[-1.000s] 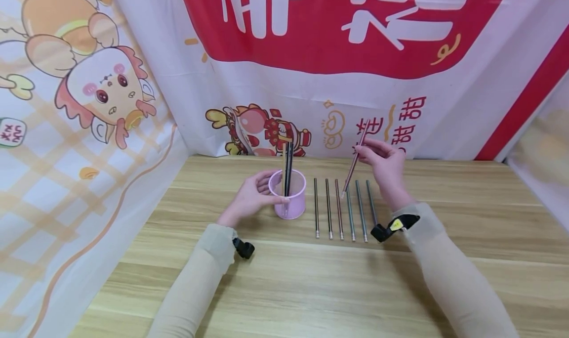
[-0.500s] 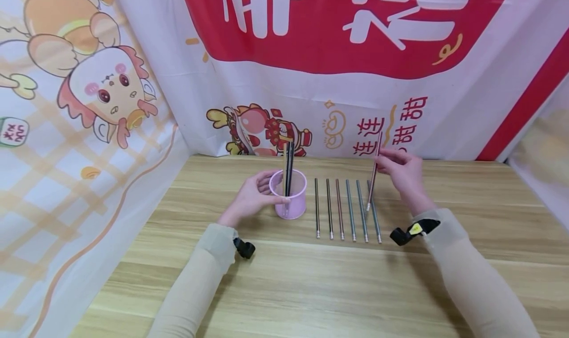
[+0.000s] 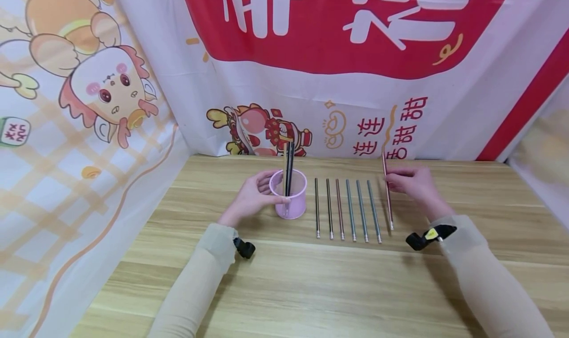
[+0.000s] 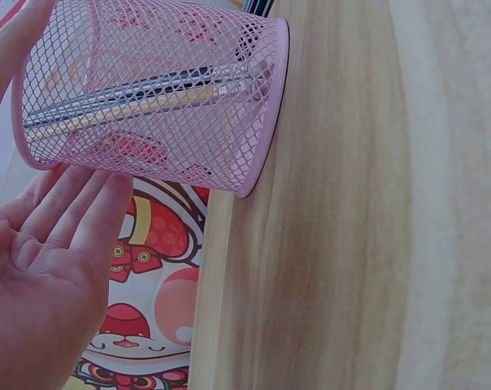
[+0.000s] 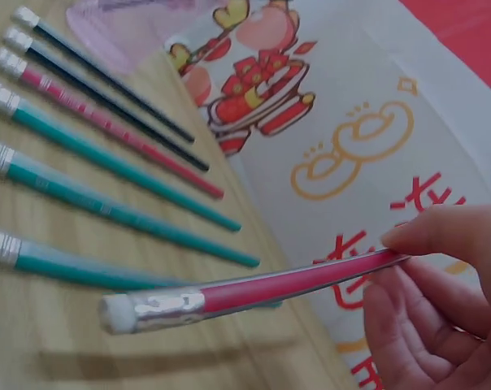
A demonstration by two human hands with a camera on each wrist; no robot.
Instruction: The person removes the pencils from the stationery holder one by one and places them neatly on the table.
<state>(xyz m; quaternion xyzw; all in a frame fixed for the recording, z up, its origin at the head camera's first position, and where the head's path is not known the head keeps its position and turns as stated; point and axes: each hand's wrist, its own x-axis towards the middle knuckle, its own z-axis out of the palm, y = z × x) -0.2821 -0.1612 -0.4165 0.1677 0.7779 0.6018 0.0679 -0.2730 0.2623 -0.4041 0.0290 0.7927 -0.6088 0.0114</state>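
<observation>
We pinch a red pencil (image 3: 388,202) between the thumb and fingertips of our right hand (image 3: 417,186), tilted with its eraser end down over the table (image 3: 311,288). Just left of those fingers lie three teal pencils (image 3: 374,209), then another red one (image 3: 340,209) and two black ones (image 3: 330,209), side by side. Farther left, we hold a pink mesh cup (image 3: 297,208) between the thumb and fingers of our left hand (image 3: 252,198); more pencils (image 3: 289,170) stand in it. Beyond all our fingers hangs a printed cloth (image 3: 449,110).

A wood-grain table (image 3: 311,288) carries a pink mesh cup (image 3: 293,209) at the left hand (image 3: 253,197) and, toward the right hand (image 3: 415,186), six pencils (image 3: 350,209) in a row.
</observation>
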